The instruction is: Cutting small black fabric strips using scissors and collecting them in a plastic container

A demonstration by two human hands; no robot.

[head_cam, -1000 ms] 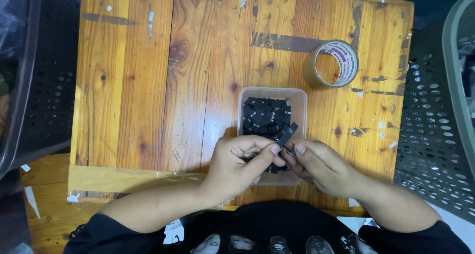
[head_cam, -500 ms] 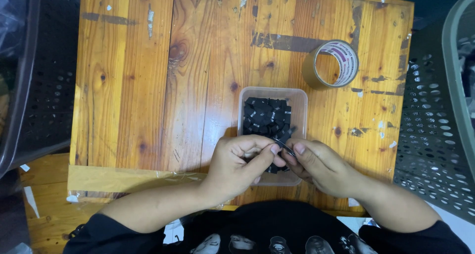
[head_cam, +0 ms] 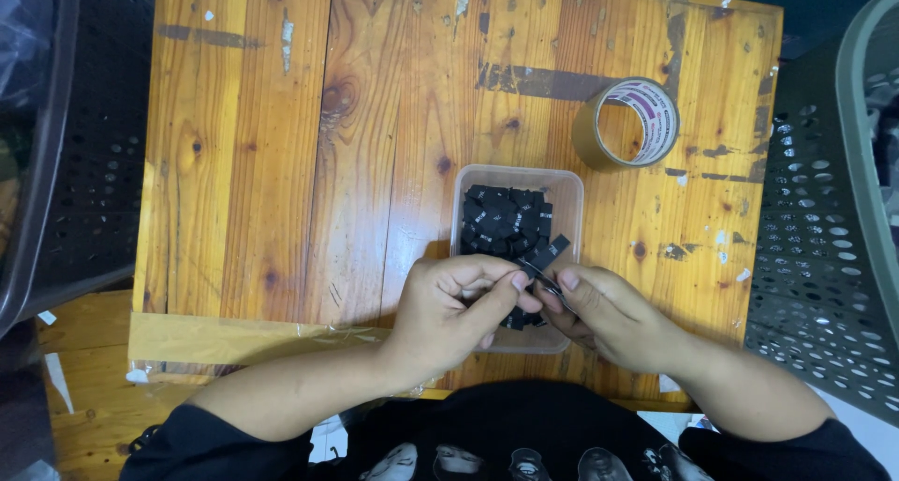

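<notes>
Over the clear plastic tub (head_cam: 571, 186) of small black pieces (head_cam: 501, 221), the left hand (head_cam: 459, 308) and right hand (head_cam: 609, 317) meet, pinching one thin black piece (head_cam: 541, 277) between fingertips. A tape roll (head_cam: 629, 123) lies just beyond the tub on the wooden table (head_cam: 281, 144).

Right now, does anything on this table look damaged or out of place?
The wooden table is worn, with paint flecks and dark tape residue. Clear tape patches its near edge. Nothing is spilled; the black pieces sit in their container.
</notes>
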